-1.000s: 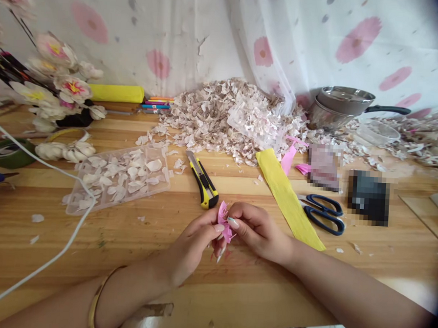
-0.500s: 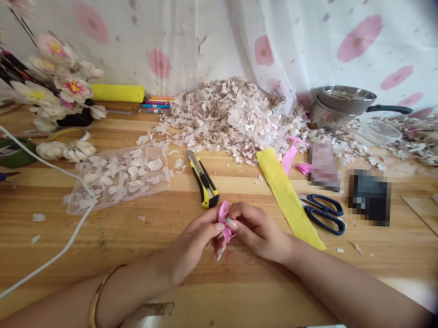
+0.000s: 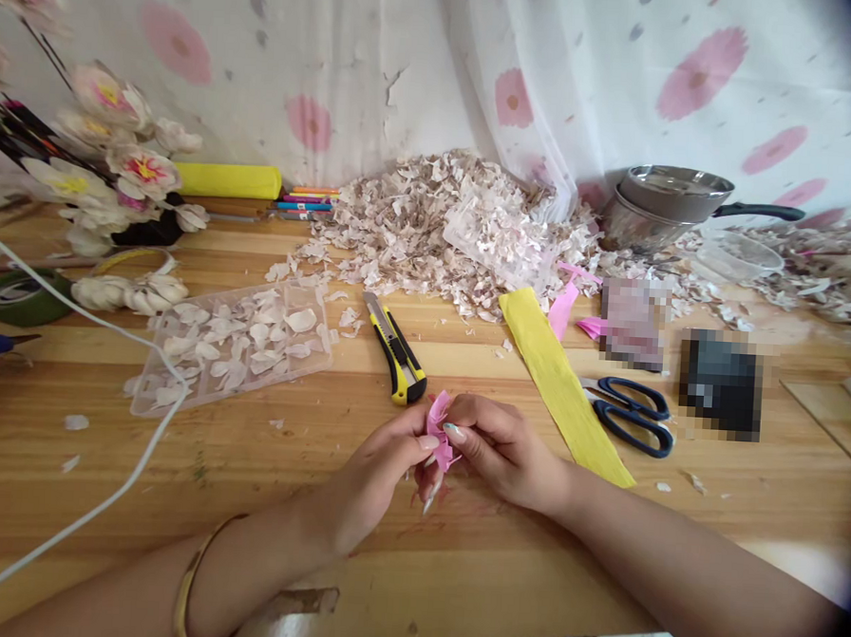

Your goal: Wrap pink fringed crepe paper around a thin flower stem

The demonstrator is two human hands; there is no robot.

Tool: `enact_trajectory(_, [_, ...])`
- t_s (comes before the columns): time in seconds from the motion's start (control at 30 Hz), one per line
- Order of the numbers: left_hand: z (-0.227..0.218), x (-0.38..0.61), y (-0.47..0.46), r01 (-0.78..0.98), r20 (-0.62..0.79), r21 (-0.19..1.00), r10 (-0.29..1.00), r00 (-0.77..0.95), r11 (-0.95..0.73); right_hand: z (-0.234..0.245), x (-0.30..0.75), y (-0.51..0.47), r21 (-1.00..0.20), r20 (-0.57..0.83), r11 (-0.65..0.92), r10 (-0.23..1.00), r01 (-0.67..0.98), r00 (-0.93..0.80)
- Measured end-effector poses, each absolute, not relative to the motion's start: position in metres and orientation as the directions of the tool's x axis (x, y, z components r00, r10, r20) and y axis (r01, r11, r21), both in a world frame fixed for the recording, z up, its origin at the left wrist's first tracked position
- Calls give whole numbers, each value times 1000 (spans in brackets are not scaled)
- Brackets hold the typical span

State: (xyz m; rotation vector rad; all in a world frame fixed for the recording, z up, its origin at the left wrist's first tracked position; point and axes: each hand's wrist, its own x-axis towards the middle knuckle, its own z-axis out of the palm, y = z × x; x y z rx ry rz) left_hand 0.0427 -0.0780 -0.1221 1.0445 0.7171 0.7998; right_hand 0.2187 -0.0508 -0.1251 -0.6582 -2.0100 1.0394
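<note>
Between my two hands is a small strip of pink crepe paper with a fringed, crinkled edge. My left hand pinches its lower left part, thumb on top and fingers beneath. The thumb and forefinger of my right hand grip the paper's right side. Just beyond my fingertips lies a yellow and black utility knife with its blade out. A yellow crepe paper strip lies to the right, and dark-handled scissors rest beside it.
A clear compartment tray of pale petals lies left, crossed by a white cable. Behind is a heap of dried petals, with metal pans at right. Artificial flowers and green tape are at far left.
Both hands stay in almost the same place. The pink paper has shifted slightly and bunched differently between my fingers.
</note>
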Motion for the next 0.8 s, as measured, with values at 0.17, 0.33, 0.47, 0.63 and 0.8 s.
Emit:
enact_trajectory(0.17, [-117,44,-77,-186,-149,939,829,540,290,-122,218,-54,-913,254,384,796,136,-549])
enact_trajectory(0.33, [-109,44,-79,-39,-171,972,816,552,230,-121,216,-59,-975,44,161,820,156,-571])
enact_trajectory(0.47, [-107,43,-81,-9,-159,980,811,564,198,-120,216,-59,-995,-22,39,813,92,-582])
enact_trajectory(0.63, [-106,44,-81,-65,-141,976,832,537,207,-119,220,-56,-967,131,230,821,112,-556])
enact_trajectory(0.8, [-109,44,-79,-65,-143,976,839,525,207,-123,218,-56,-970,185,242,804,26,-566])
